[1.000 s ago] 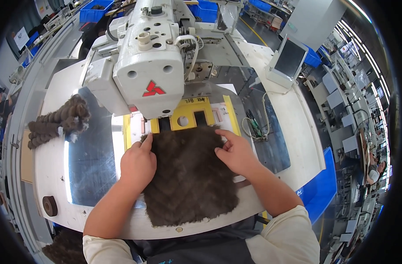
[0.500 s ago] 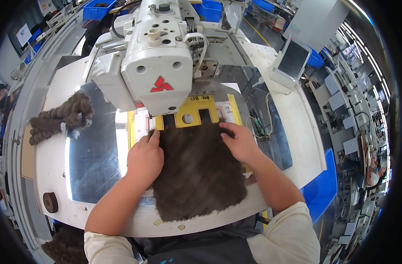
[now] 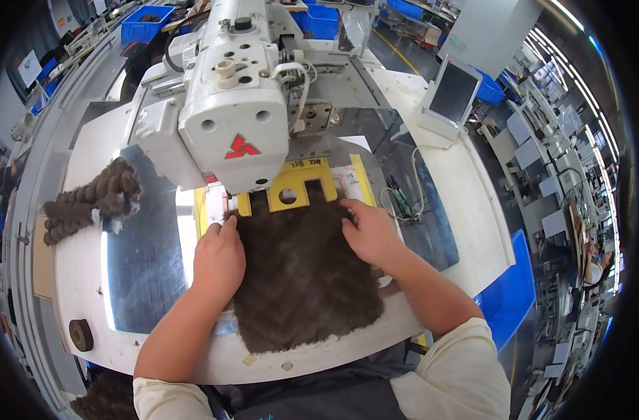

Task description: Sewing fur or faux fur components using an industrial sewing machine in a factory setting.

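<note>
- Your left hand lies palm down on the left edge of the brown fur panel, fingers together and flat; its grip is spread and pressing, not pinching anything.
- Your right hand rests on the panel's upper right corner, fingers stretched toward the yellow clamp frame; its grip is also flat and open on the fur.
- The fur panel lies on the white tabletop right in front of you, its top edge tucked against the yellow clamp frame, its lower edge reaching the tabletop's near rim.
- The white sewing machine head stands over the frame, just beyond your fingertips.
- A shiny metal plate covers the tabletop left of your left hand.
- A stack of brown fur pieces sits at the far left, well apart from both hands.
- A small tilted screen stands on the right rear of the tabletop.
- A blue bin sits beyond the machine.
</note>
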`<state>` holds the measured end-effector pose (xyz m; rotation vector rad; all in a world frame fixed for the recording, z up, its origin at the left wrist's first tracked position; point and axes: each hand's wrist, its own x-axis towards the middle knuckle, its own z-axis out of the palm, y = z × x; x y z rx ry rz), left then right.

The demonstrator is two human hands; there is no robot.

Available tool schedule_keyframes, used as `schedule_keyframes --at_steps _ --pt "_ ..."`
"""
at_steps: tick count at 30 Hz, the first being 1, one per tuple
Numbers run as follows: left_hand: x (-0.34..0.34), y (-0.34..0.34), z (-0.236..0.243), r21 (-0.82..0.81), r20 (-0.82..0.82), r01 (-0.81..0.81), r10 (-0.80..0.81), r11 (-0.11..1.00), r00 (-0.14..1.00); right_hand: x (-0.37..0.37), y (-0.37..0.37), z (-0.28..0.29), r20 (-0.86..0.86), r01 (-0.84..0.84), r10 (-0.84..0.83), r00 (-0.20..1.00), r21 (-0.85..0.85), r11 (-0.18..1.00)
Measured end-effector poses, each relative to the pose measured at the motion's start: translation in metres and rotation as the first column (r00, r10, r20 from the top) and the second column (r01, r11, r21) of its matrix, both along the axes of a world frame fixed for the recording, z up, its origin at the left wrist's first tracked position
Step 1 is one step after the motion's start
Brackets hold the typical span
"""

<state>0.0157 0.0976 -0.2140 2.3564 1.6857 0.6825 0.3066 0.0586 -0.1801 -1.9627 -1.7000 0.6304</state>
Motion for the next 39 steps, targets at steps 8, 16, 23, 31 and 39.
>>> schedule_keyframes --at_steps 8,16,23,31,39 --pt "0.002 0.033 -0.002 0.076 -0.005 0.074 -0.074 0.994 0.997 0.009 0.029 -0.009 0.079 -0.079 0.071 0.994 0.108 0.991" --pt "0.014 0.044 0.007 -0.021 -0.064 0.021 -0.023 1.000 0.998 0.012 0.041 0.003 0.137 -0.110 0.108 0.985 0.010 0.994" --pt "0.010 0.041 0.012 -0.017 0.001 0.101 -0.101 0.995 0.995 0.019 0.040 0.003 0.083 -0.199 0.208 0.975 -0.103 0.975" --pt "0.008 0.045 0.007 -0.037 -0.055 0.112 -0.114 0.993 0.992 0.023 0.045 -0.005 0.078 -0.234 0.239 0.968 -0.069 0.970" --pt "0.008 0.043 0.007 -0.028 0.004 0.084 -0.084 0.996 0.996 0.019 0.049 -0.002 0.023 -0.136 0.138 0.990 -0.084 0.987"
